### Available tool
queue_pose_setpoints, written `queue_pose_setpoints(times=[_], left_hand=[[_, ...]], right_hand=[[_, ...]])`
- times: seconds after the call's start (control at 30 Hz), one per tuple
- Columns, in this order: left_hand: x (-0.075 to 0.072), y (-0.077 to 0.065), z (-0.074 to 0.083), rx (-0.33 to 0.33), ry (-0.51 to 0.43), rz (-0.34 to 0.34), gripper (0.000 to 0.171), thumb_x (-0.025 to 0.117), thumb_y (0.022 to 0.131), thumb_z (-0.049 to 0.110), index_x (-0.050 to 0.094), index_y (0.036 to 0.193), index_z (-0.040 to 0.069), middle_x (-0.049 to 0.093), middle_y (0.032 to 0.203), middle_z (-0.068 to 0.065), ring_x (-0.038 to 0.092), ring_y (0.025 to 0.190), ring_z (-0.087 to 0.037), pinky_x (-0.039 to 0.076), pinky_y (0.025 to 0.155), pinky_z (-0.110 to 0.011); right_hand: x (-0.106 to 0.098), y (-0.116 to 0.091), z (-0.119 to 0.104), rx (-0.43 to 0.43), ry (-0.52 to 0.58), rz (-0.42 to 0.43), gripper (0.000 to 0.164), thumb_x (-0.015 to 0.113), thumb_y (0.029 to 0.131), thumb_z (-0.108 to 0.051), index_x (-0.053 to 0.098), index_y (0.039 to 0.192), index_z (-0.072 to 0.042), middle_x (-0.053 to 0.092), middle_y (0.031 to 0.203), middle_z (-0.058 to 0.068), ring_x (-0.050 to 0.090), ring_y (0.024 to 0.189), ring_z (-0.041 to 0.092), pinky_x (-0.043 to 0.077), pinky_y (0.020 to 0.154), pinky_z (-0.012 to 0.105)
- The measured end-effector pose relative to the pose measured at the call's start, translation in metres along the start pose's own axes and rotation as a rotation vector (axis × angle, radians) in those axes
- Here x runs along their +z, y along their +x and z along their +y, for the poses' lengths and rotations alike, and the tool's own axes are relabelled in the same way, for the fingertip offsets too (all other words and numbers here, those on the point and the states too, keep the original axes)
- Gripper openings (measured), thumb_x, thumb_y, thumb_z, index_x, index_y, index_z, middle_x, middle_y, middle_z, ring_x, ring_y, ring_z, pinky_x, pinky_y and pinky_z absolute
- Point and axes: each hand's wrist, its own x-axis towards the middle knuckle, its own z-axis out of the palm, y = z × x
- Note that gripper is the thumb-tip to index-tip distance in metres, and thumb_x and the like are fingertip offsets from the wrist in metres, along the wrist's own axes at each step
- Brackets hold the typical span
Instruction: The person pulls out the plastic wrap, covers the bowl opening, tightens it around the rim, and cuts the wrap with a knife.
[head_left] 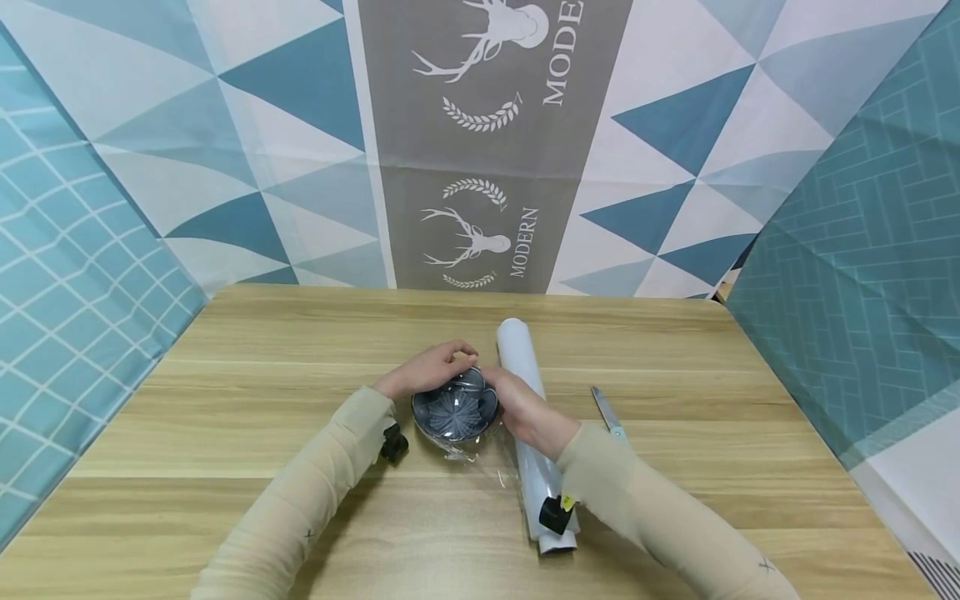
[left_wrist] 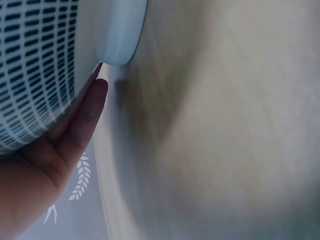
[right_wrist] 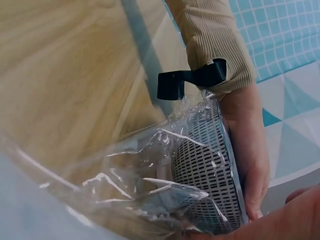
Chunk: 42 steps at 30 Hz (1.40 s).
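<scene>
A bowl (head_left: 456, 412) is tipped toward me, its dark inside with a flower-like pattern showing through clear cling film (right_wrist: 120, 175) stretched over it. The outside of the bowl (left_wrist: 35, 50) is white with rows of dark dashes, above a pale foot ring. My left hand (head_left: 431, 368) holds the bowl at its far left, the fingers spread along its underside in the left wrist view. At the right side my right hand (head_left: 525, 408) curves round the bowl, over the film; its fingertips are partly hidden. Loose film hangs in folds below the bowl toward the right.
A white roll of cling film (head_left: 517, 346) lies lengthwise on the wooden table (head_left: 300, 333), partly beneath my right wrist. Light-blue-handled scissors (head_left: 605, 410) lie right of it, partly covered by the right sleeve. A patterned cloth (head_left: 480, 150) hangs behind the table.
</scene>
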Motion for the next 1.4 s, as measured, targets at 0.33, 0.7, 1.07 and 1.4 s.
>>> queue_pose_setpoints(times=[0.33, 0.7, 1.07, 1.4], left_hand=[[-0.001, -0.004, -0.001, 0.080, 0.033, 0.012, 0.030, 0.038, 0.090, 0.029, 0.062, 0.088, 0.011, 0.059, 0.086, 0.000, 0.053, 0.081, -0.013, 0.042, 0.075, -0.031], [-0.003, -0.009, -0.001, -0.021, 0.054, 0.110, 0.033, 0.037, 0.091, 0.027, 0.054, 0.067, 0.011, 0.052, 0.068, -0.001, 0.048, 0.067, -0.014, 0.041, 0.067, -0.030], [-0.001, -0.019, 0.000, -0.160, -0.006, 0.254, 0.033, 0.037, 0.091, 0.029, 0.060, 0.081, 0.007, 0.059, 0.093, -0.009, 0.053, 0.092, -0.023, 0.039, 0.083, -0.038], [0.009, -0.027, 0.007, -0.362, -0.275, 0.439, 0.030, 0.039, 0.090, 0.025, 0.060, 0.086, 0.004, 0.056, 0.098, -0.011, 0.048, 0.095, -0.022, 0.037, 0.084, -0.036]], right_hand=[[0.004, -0.014, 0.004, 0.024, 0.040, -0.012, 0.046, 0.025, 0.091, -0.020, 0.020, 0.129, 0.006, 0.031, 0.128, 0.023, 0.028, 0.119, 0.031, 0.016, 0.101, 0.043], [0.009, -0.039, 0.012, 0.058, -0.006, -0.001, 0.048, 0.027, 0.092, -0.024, 0.018, 0.129, 0.006, 0.033, 0.127, 0.025, 0.029, 0.118, 0.036, 0.014, 0.098, 0.050], [0.016, -0.034, 0.026, 0.011, 0.158, -0.012, 0.040, 0.026, 0.092, -0.020, 0.023, 0.125, 0.005, 0.047, 0.102, 0.012, 0.047, 0.084, 0.014, 0.035, 0.082, 0.031], [0.022, -0.027, 0.027, -0.038, 0.182, 0.105, 0.041, 0.027, 0.092, -0.019, 0.026, 0.124, 0.007, 0.043, 0.104, 0.014, 0.042, 0.085, 0.015, 0.034, 0.078, 0.026]])
